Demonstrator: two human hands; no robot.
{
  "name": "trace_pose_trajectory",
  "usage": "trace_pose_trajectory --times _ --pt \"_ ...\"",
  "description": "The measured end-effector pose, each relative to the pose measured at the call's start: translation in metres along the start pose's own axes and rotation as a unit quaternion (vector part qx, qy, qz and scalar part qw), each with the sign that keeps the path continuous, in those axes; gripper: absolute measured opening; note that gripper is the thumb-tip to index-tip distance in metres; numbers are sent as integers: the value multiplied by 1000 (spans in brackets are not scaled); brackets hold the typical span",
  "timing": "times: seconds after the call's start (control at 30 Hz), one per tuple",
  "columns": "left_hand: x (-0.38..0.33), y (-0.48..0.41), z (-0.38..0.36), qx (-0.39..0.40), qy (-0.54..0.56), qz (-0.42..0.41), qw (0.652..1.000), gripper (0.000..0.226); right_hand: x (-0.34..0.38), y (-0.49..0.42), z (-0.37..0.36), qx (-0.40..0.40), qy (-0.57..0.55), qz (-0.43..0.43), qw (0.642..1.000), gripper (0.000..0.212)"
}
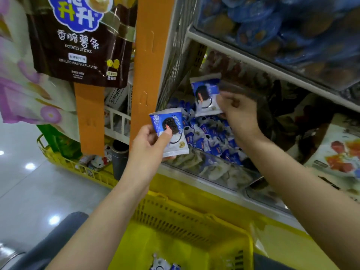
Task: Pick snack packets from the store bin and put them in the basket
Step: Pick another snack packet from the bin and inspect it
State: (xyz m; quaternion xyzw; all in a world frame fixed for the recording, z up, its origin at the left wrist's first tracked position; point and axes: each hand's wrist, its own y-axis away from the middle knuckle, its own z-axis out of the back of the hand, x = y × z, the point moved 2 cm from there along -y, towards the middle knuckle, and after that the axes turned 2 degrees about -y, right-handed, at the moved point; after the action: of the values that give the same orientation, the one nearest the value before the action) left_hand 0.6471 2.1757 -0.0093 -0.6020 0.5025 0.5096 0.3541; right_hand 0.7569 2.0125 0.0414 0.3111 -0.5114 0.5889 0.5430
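**Left hand** [150,142]: gripping 1 blue-and-white snack packet [171,131], with the thumb across its printed face and the fingers behind. The packet is roughly upright, just in front of the left corner of the store bin [214,170].

**Right hand** [238,112]: pinching a second snack packet [205,96] by its right edge. This packet is lifted clear of the heap, inside the bin opening and under the shelf above.

**Store bin:** it has a clear front wall and holds a heap of loose packets [212,137] of the same blue-and-white design.

**Yellow basket** [187,217]: a slotted plastic basket below both forearms, close against the shelf front. Packets in the basket [163,265] of the same design lie on its floor at the bottom edge of the view. They are partly cut off, so I cannot tell how many there are.

**Surroundings:** an orange upright [148,55] stands just left of the bin. A brown bag of potato sticks [78,41] hangs to the left of the upright. The upper bin [272,26] holds blue items that are too blurred to identify.
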Motion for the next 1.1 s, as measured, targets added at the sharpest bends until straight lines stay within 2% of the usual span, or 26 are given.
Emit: trace_pose_trajectory --times 0.07,0.13,0.2,0.3,0.43,0.53,0.6,0.7,0.8,0.9,1.0,1.1 --pt "2 7 0 -5 4 1 1000 20 5 32 2 77 -92 -87 989 11" --pt "4 14 0 -3 17 14 1000 24 10 63 0 129 -130 -127 975 9" --pt "4 22 -3 27 73 40 996 34 14 90 -4 161 -136 -132 969 7" --pt "4 32 -7 88 117 42 988 56 21 117 -12 184 -90 -82 975 5" --pt "4 35 -4 99 129 12 987 54 28 124 -14 171 -64 -47 982 16" --pt "2 33 0 111 143 5 983 48 23 114 -9 142 41 -25 989 12" --pt "0 32 2 139 123 4 983 47 19 109 -8 195 48 -65 977 9" --pt "-1 28 5 163 82 11 983 44 16 103 -10 277 -7 -123 953 13" --pt "-3 21 9 138 64 14 988 32 12 79 -11 227 -3 -142 963 24" --pt "-6 12 14 98 66 21 993 26 8 38 -15 119 1 -120 986 16" --pt "-9 5 15 91 62 22 994 19 -5 -11 -23 12 22 -102 995 21" --pt "-10 -3 16 88 58 23 994 15 -25 -52 -40 -16 149 -118 982 35"
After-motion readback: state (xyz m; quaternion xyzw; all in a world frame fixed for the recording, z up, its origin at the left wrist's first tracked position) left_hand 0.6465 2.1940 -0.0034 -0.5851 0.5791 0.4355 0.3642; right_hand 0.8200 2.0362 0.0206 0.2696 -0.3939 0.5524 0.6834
